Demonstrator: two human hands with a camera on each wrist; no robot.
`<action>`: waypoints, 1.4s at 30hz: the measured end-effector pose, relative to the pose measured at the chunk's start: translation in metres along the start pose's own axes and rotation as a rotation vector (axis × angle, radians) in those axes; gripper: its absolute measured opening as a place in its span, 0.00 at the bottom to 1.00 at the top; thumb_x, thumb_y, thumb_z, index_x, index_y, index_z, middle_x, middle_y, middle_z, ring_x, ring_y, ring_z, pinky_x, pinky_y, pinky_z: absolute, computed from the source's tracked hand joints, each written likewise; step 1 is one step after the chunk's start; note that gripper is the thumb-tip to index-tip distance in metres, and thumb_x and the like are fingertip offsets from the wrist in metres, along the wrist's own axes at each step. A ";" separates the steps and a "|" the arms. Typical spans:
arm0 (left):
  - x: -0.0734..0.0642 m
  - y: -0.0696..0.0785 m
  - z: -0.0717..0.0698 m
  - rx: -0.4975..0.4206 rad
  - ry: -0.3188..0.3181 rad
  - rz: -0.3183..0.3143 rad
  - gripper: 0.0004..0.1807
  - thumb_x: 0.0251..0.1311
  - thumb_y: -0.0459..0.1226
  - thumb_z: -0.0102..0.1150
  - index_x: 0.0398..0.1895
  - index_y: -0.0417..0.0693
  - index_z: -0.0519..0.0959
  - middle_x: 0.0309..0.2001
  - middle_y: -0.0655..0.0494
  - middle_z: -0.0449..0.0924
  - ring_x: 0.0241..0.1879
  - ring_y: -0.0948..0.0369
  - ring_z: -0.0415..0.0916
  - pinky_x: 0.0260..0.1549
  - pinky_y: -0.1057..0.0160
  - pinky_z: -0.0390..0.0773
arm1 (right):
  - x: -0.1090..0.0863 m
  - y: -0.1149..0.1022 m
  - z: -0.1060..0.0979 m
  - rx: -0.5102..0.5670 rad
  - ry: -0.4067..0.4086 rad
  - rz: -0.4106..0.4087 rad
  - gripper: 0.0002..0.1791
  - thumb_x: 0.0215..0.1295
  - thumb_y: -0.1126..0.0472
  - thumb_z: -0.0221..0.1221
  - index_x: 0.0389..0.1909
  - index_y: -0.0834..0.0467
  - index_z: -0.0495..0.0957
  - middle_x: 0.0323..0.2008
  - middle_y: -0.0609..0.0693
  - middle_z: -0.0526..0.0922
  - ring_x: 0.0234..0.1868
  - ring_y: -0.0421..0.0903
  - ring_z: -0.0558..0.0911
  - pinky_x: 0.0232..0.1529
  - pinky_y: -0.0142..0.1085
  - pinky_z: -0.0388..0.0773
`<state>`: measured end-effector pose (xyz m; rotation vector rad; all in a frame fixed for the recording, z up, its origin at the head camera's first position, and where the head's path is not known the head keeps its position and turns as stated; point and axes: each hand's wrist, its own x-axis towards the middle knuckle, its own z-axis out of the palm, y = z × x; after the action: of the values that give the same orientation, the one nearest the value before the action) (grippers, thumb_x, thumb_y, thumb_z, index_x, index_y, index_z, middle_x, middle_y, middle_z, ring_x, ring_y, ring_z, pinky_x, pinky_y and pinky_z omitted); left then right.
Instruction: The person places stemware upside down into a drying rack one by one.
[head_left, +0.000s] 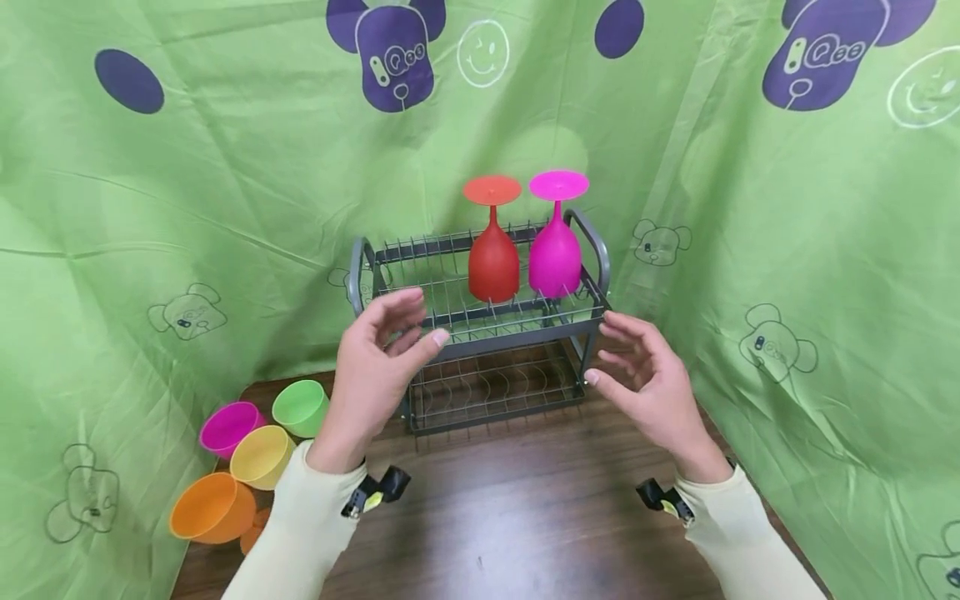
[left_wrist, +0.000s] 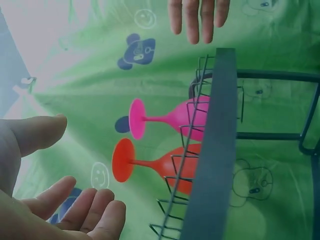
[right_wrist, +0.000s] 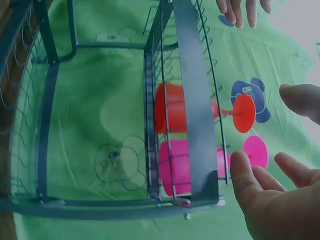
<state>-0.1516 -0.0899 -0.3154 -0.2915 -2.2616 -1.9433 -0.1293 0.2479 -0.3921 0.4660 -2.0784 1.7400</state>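
A red goblet (head_left: 493, 265) and a pink goblet (head_left: 555, 260) stand upside down, side by side, on the upper tier of a dark two-tier dish rack (head_left: 517, 337). My left hand (head_left: 386, 367) hovers before the rack's left front, fingers loosely bent and thumb apart, holding nothing. At the right front corner my right hand (head_left: 648, 383) is held likewise, with nothing in its fingers. In the left wrist view, the left hand (left_wrist: 65, 200) is apart from both goblets. The right wrist view has the right hand (right_wrist: 280, 200) close to the pink goblet's foot (right_wrist: 256, 152).
Left of the rack sit a green bowl (head_left: 300, 408), a pink bowl (head_left: 231, 429), a yellow bowl (head_left: 262, 457) and an orange bowl (head_left: 213, 508). Another orange piece (head_left: 255, 532) is partly hidden by the left sleeve. Green printed cloth (head_left: 247, 167) surrounds the wooden table (head_left: 495, 517).
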 end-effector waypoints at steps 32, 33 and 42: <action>-0.140 -0.146 -0.118 -0.243 0.755 -0.202 0.29 0.56 0.19 0.72 0.63 0.37 0.80 0.46 0.58 0.88 0.40 0.68 0.86 0.43 0.76 0.85 | -0.058 0.040 0.061 0.197 -0.129 0.121 0.30 0.64 0.78 0.66 0.67 0.68 0.73 0.68 0.51 0.79 0.66 0.47 0.81 0.63 0.39 0.84; -0.144 -0.151 -0.123 -0.239 0.779 -0.208 0.29 0.56 0.20 0.73 0.62 0.38 0.80 0.45 0.58 0.88 0.39 0.69 0.86 0.42 0.77 0.85 | -0.060 0.041 0.062 0.201 -0.127 0.118 0.30 0.64 0.79 0.66 0.67 0.69 0.73 0.68 0.51 0.80 0.66 0.47 0.82 0.63 0.38 0.84; -0.170 -0.189 -0.143 -0.216 0.992 -0.240 0.28 0.52 0.25 0.78 0.58 0.43 0.83 0.42 0.64 0.86 0.37 0.75 0.86 0.39 0.82 0.82 | -0.069 0.050 0.069 0.261 -0.105 0.082 0.28 0.62 0.82 0.64 0.65 0.74 0.72 0.66 0.53 0.80 0.64 0.48 0.83 0.62 0.36 0.84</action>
<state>-0.0348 -0.2672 -0.5153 0.7854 -1.4672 -1.8077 -0.0993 0.1892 -0.4800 0.5647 -1.9718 2.0894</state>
